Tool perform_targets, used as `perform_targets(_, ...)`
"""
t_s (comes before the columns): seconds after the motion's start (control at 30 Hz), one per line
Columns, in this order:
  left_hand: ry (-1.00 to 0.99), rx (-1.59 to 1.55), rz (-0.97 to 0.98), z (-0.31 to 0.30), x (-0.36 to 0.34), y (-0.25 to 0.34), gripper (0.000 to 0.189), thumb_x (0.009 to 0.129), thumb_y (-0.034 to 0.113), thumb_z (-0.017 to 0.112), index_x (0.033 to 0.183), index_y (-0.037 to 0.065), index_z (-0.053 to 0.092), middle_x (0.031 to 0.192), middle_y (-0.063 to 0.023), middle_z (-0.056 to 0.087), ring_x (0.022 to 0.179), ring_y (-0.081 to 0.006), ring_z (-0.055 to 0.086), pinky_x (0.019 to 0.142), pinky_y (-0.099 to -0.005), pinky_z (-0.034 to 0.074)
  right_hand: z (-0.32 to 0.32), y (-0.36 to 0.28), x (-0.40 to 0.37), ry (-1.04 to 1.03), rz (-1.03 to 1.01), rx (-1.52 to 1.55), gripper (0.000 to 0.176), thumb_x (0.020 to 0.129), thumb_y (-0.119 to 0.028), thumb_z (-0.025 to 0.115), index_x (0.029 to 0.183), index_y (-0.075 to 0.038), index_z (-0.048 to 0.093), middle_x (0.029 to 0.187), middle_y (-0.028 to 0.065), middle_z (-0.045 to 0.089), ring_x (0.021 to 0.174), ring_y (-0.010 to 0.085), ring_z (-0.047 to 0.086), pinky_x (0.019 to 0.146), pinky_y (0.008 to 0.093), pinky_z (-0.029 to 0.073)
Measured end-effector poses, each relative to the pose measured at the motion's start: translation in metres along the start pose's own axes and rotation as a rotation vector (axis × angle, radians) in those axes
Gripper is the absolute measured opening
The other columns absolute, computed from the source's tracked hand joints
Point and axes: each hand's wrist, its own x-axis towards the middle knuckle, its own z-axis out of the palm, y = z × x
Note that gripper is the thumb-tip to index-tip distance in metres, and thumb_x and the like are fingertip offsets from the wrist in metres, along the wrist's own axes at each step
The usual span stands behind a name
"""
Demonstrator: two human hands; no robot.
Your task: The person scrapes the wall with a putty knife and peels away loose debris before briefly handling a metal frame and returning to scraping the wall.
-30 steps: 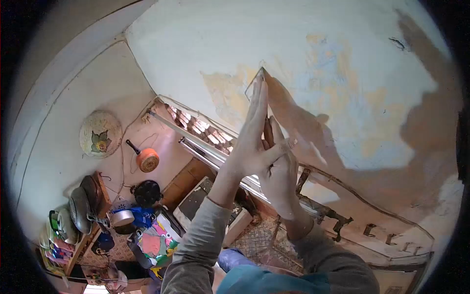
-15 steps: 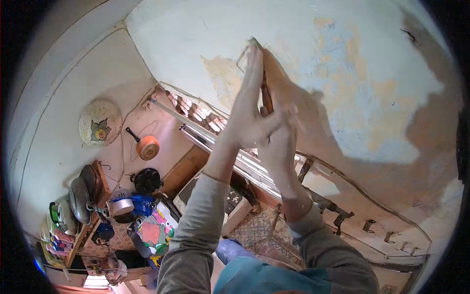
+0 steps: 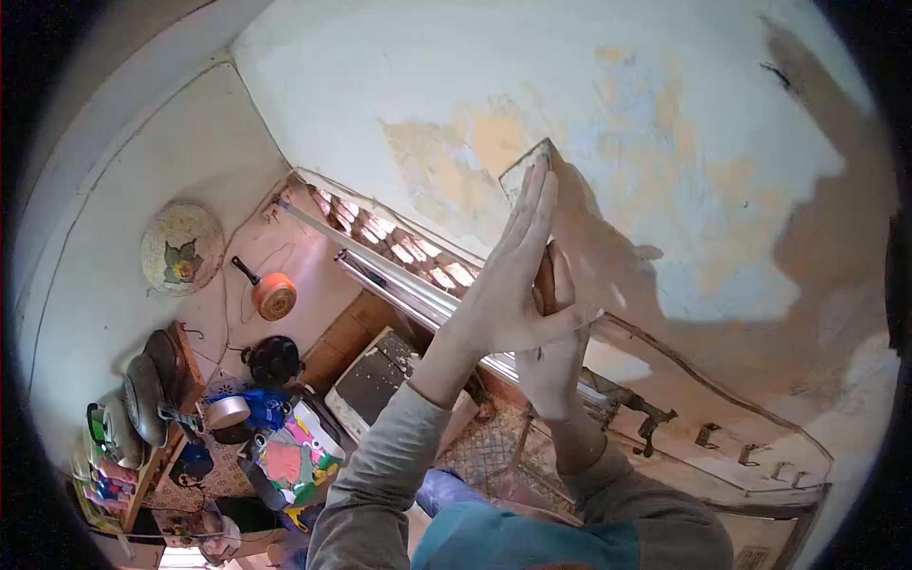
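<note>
Both my hands are on a paint scraper [image 3: 525,172], its pale, smeared blade laid against the wall. My left hand [image 3: 503,290] has its fingers straight and close together along the blade, with the thumb crossing over toward the other hand. Below and right of it, my right hand [image 3: 554,361] is closed around the brown handle [image 3: 546,282], which is mostly hidden. Around the blade, the white-painted wall [image 3: 342,85] shows a peach-coloured bare patch [image 3: 498,141] to the upper left. More bluish and peach patches lie to the right.
A ledge with metal bars [image 3: 399,290] runs below the hands. Wall hooks [image 3: 708,435] and a dark bracket [image 3: 651,418] are at lower right. An orange pan [image 3: 274,296] and a decorated plate [image 3: 181,249] hang at left. Cookware crowds a shelf [image 3: 152,465]; a white-edged appliance [image 3: 372,385] stands below.
Both hands have moved down and slightly right with the scraper. More of the peach patch shows where the blade and fingers were. The view has shifted slightly.
</note>
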Motion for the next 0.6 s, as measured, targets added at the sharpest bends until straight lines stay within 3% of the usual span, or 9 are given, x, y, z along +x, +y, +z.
perform_targets(0.1, 0.036, 0.028, 0.011, 0.006, 0.006, -0.01, 0.122, 0.075, 0.047, 0.075, 0.165, 0.003, 0.006, 0.171, -0.0255, -0.001, 0.158, -0.0403, 0.004, 0.127, -0.0514, 0.012, 0.003, 0.02, -0.001, -0.026, -0.056, -0.168, 0.053, 0.096, -0.006, 0.059, 0.145, 0.01, 0.047, 0.156, 0.0237, 0.045, 0.14, 0.0365, 0.049, 0.116, 0.0427, 0.036)
perform_targets(0.13, 0.032, 0.059, 0.005, 0.002, 0.009, -0.014, 0.121, 0.074, 0.046, 0.076, 0.165, 0.003, 0.008, 0.17, -0.0257, 0.0, 0.158, -0.0406, 0.004, 0.127, -0.0516, 0.013, 0.007, 0.024, 0.008, 0.036, -0.205, -0.122, 0.073, 0.09, 0.001, 0.064, 0.154, 0.01, 0.032, 0.146, 0.0267, 0.054, 0.129, 0.0337, 0.061, 0.103, 0.0411, 0.05)
perform_targets(0.23, 0.019, 0.088, -0.006, -0.008, 0.014, -0.019, 0.119, 0.075, 0.044, 0.077, 0.164, 0.002, 0.011, 0.17, -0.0265, 0.003, 0.158, -0.0405, 0.005, 0.127, -0.0511, 0.014, 0.017, 0.029, 0.017, 0.006, -0.095, -0.065, 0.071, 0.09, 0.001, 0.064, 0.154, 0.007, 0.034, 0.143, 0.0279, 0.056, 0.125, 0.0352, 0.064, 0.1, 0.0413, 0.052)
perform_targets(0.27, 0.033, 0.11, 0.039, -0.012, 0.017, -0.023, 0.117, 0.076, 0.043, 0.077, 0.164, 0.001, 0.011, 0.17, -0.0263, 0.003, 0.158, -0.0399, 0.005, 0.127, -0.0507, 0.014, 0.028, 0.023, 0.028, 0.145, -0.147, 0.089, 0.069, 0.088, 0.001, 0.066, 0.151, 0.005, 0.041, 0.128, 0.0278, 0.066, 0.112, 0.0368, 0.069, 0.091, 0.0425, 0.055)
perform_targets(0.37, 0.066, 0.15, 0.098, -0.024, 0.027, -0.027, 0.114, 0.08, 0.039, 0.076, 0.163, 0.0, 0.01, 0.17, -0.0259, 0.004, 0.158, -0.0388, 0.005, 0.127, -0.05, 0.014, 0.033, 0.022, 0.046, 0.138, -0.165, 0.059, 0.067, 0.087, 0.001, 0.067, 0.15, 0.003, 0.044, 0.123, 0.0265, 0.068, 0.108, 0.0371, 0.07, 0.085, 0.0429, 0.055)
perform_targets(0.5, 0.117, 0.175, 0.075, -0.038, 0.036, -0.023, 0.115, 0.08, 0.039, 0.078, 0.164, 0.0, 0.009, 0.171, -0.0245, 0.005, 0.158, -0.0382, 0.005, 0.127, -0.0489, 0.014, 0.03, 0.02, 0.055, 0.019, -0.2, 0.007, 0.064, 0.089, 0.001, 0.064, 0.15, 0.005, 0.043, 0.132, 0.0276, 0.063, 0.1, 0.0421, 0.071, 0.082, 0.0438, 0.055)
perform_targets(0.57, 0.06, 0.187, 0.089, -0.032, 0.026, -0.02, 0.118, 0.079, 0.045, 0.074, 0.163, -0.003, 0.007, 0.169, -0.0304, 0.002, 0.158, -0.0429, 0.003, 0.127, -0.0485, 0.012, 0.024, 0.004, 0.042, 0.102, -0.227, -0.047, 0.063, 0.088, 0.003, 0.063, 0.149, 0.007, 0.044, 0.132, 0.03, 0.062, 0.103, 0.0428, 0.07, 0.084, 0.0434, 0.055)
perform_targets(0.6, 0.02, 0.14, 0.068, -0.024, 0.018, -0.016, 0.117, 0.078, 0.042, 0.072, 0.163, -0.002, 0.006, 0.169, -0.0295, 0.002, 0.158, -0.0432, 0.003, 0.127, -0.0497, 0.012, 0.019, 0.008, 0.032, 0.071, -0.206, -0.031, 0.063, 0.09, 0.003, 0.063, 0.149, 0.008, 0.042, 0.133, 0.0302, 0.061, 0.108, 0.0415, 0.069, 0.088, 0.0425, 0.055)
